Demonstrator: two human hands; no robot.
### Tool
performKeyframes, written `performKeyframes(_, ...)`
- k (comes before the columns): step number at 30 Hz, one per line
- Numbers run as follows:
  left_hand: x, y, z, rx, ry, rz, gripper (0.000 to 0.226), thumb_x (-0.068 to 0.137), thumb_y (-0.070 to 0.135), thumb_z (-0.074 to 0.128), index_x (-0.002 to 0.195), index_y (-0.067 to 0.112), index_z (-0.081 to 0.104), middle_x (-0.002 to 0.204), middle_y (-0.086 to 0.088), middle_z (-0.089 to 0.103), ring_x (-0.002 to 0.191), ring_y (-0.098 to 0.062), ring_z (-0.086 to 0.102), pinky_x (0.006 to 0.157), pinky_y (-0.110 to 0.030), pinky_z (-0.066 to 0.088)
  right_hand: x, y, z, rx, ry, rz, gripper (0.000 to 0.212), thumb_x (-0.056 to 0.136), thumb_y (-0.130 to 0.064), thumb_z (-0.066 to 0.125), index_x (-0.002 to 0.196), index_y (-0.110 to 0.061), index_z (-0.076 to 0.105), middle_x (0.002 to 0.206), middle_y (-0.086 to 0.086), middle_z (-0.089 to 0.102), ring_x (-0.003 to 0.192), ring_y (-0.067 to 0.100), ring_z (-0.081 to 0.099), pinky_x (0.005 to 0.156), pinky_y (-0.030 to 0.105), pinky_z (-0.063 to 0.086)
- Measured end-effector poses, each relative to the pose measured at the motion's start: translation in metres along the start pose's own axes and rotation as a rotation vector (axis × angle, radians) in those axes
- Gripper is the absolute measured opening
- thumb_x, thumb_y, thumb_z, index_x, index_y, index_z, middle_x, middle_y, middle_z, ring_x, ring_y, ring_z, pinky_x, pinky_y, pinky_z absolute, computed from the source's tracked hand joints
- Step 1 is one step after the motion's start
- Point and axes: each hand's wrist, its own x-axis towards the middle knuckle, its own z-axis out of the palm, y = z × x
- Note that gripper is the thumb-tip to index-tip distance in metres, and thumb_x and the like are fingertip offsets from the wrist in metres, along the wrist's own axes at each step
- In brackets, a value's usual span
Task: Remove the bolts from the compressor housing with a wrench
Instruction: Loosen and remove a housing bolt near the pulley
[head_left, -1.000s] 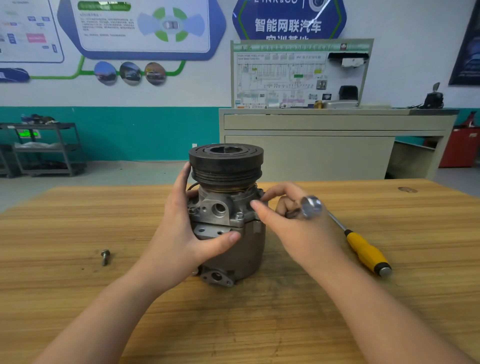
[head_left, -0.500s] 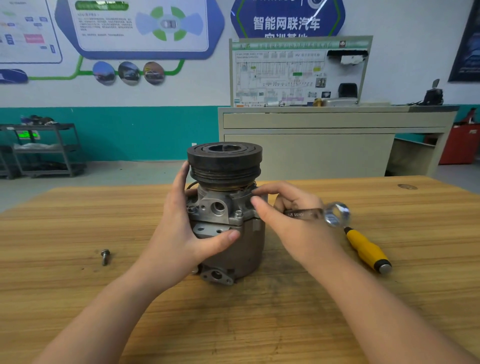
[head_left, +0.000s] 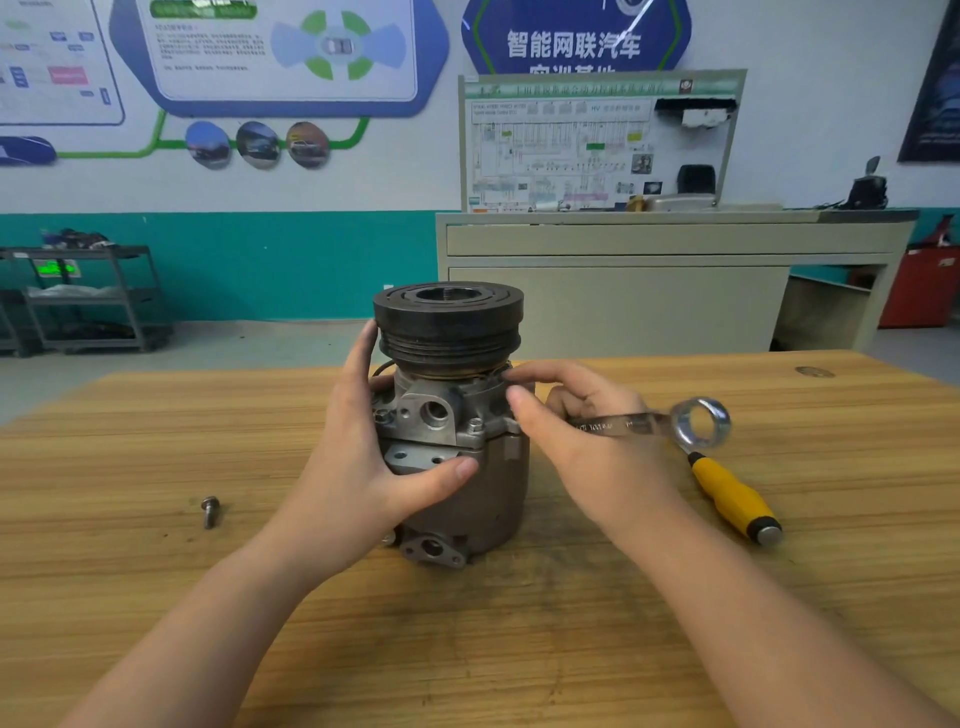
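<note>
A grey metal compressor (head_left: 467, 499) with a black pulley on top stands upright on the wooden table (head_left: 519, 649). My left hand (head_left: 363, 467) grips the housing's left side, thumb across the front. My right hand (head_left: 587, 441) holds a silver wrench (head_left: 670, 423) against the housing's right flange; the wrench's ring end sticks out to the right, and its working end is hidden behind my fingers. A bolt (head_left: 475, 427) sits in the flange at the front. One loose bolt (head_left: 210, 511) lies on the table to the left.
A yellow-handled screwdriver (head_left: 732, 496) lies on the table to the right of my right hand. Behind the table stand a beige training bench (head_left: 649, 291), a metal shelf cart (head_left: 83, 296) at the left and a red cabinet (head_left: 924, 286) at the right.
The wrench's free ring end has swung rightward, away from the compressor, with my right hand's fingers still at the flange. My left hand keeps its grip on the housing.
</note>
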Motion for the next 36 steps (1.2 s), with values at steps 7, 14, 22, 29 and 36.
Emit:
performKeyframes(7,-0.0002,0.0018,0.0005,-0.010,-0.006,-0.008,0.119,0.053,0.066,0.075,0.142,0.056,-0.003,0.136,0.017,0.035,0.124,0.017,0.033,0.091,0.001,0.033,0.0018,0.0040,0.0006,0.044,-0.003,0.064,0.011,0.088,-0.016,0.065,0.084,-0.025,0.068,0.043,-0.016,0.045,0.043,-0.001,0.042,0.046,0.011,0.033)
performKeyframes(14,-0.0001,0.0023,0.0005,-0.001,-0.002,-0.021,0.118,0.052,0.067,0.074,0.140,0.058,-0.003,0.141,0.011,0.034,0.126,0.013,0.034,0.091,0.005,0.029,0.0020,0.0034,-0.0005,0.001,-0.012,0.053,0.016,0.088,-0.012,0.063,0.083,-0.026,0.068,0.042,-0.016,0.045,0.041,-0.001,0.043,0.043,0.006,0.031)
performKeyframes(22,-0.0002,0.0020,0.0005,0.007,-0.001,-0.017,0.117,0.051,0.071,0.074,0.138,0.062,-0.004,0.142,0.013,0.032,0.126,0.017,0.031,0.091,-0.002,0.031,0.0024,0.0028,-0.0013,-0.043,-0.022,0.044,0.019,0.090,-0.015,0.060,0.080,-0.028,0.068,0.051,-0.019,0.056,0.051,-0.003,0.052,0.049,0.006,0.036)
performKeyframes(29,0.0002,-0.0001,0.0004,0.010,0.001,-0.002,0.117,0.052,0.070,0.074,0.139,0.061,-0.004,0.140,0.012,0.033,0.125,0.019,0.031,0.092,-0.003,0.032,0.0027,0.0025,-0.0009,-0.027,-0.017,0.060,0.009,0.088,-0.018,0.064,0.080,-0.022,0.066,0.045,-0.017,0.050,0.045,-0.001,0.048,0.045,0.006,0.032)
performKeyframes(36,0.0009,-0.0001,0.0000,0.009,-0.003,-0.001,0.118,0.052,0.070,0.074,0.140,0.060,-0.004,0.142,0.010,0.031,0.127,0.012,0.033,0.096,-0.011,0.032,0.0020,0.0024,-0.0004,-0.025,-0.005,0.064,0.007,0.087,-0.019,0.066,0.080,-0.022,0.064,0.044,-0.018,0.047,0.043,-0.002,0.045,0.044,0.008,0.032)
